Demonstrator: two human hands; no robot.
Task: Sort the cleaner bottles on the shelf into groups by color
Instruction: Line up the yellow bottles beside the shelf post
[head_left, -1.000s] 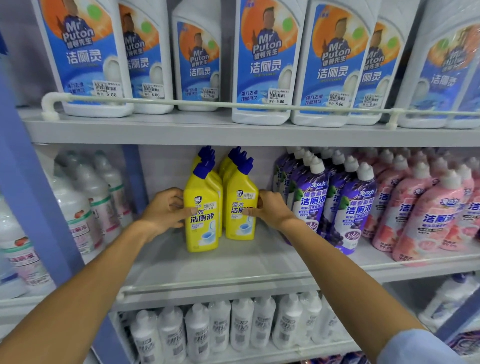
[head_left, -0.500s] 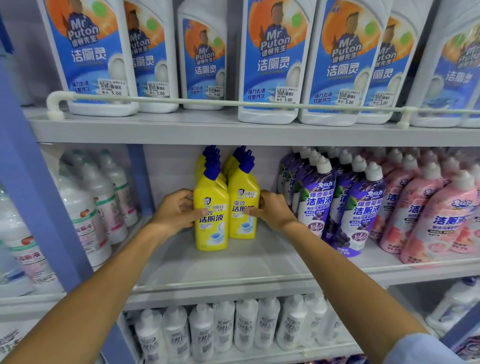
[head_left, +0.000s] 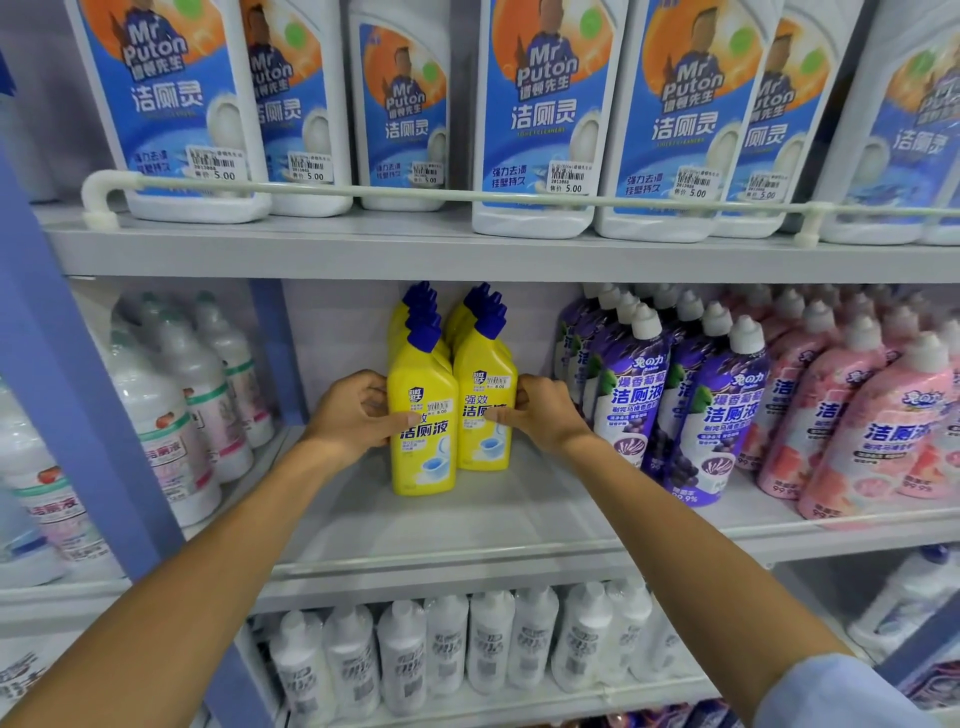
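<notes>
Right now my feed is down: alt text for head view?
The left hand grips the left yellow bottle, the right hand the right yellow bottle, side by side on the middle shelf. Purple bottles, then pink bottles, stand to their right; white bottles line the shelf above.

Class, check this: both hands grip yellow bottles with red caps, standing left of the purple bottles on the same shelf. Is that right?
No. The head view shows the caps are blue, not red. Otherwise right: the left hand and right hand grip yellow bottles, left of the purple bottles on one shelf.
</notes>
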